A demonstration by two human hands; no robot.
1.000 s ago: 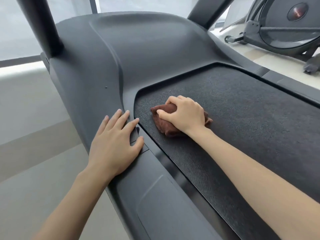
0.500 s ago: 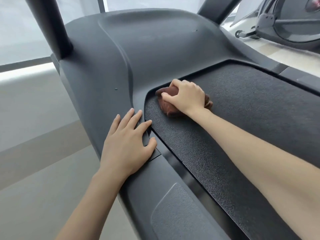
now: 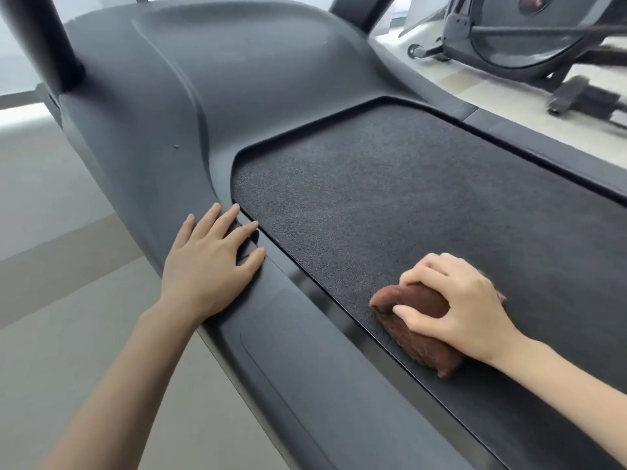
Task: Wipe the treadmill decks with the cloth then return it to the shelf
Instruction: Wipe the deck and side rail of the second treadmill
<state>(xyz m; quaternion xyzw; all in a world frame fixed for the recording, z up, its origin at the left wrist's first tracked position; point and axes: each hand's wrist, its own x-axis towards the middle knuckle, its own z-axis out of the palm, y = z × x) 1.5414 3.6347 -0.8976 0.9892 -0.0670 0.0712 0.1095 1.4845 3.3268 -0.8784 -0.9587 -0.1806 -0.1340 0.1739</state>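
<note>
Head view: a person leans over a dark grey treadmill, with both bare forearms reaching in from the near edge.
Left hand point(image 3: 210, 269): one, flat and palm down, fingers straight and spread. It rests on the left side rail point(image 3: 322, 385) where the rail meets the motor cover point(image 3: 237, 79), and holds nothing.
Right hand point(image 3: 458, 300): one, knuckles up, fingers and thumb curled round the cloth point(image 3: 420, 347), pressing it onto the deck point(image 3: 407, 198). The forearm enters from the near right.
Cloth: one, brown and bunched, on the near part of the deck beside its left edge, well apart from the left hand.
Deck: one in view, a black textured belt running from the motor cover toward the near right.
Side rails: two, one on the left and one on the far right.
Uprights point(image 3: 44, 39): two dark posts, one far left and one far centre.
Other machine point(image 3: 509, 39): one, far right on the pale floor point(image 3: 68, 334), blurred.
</note>
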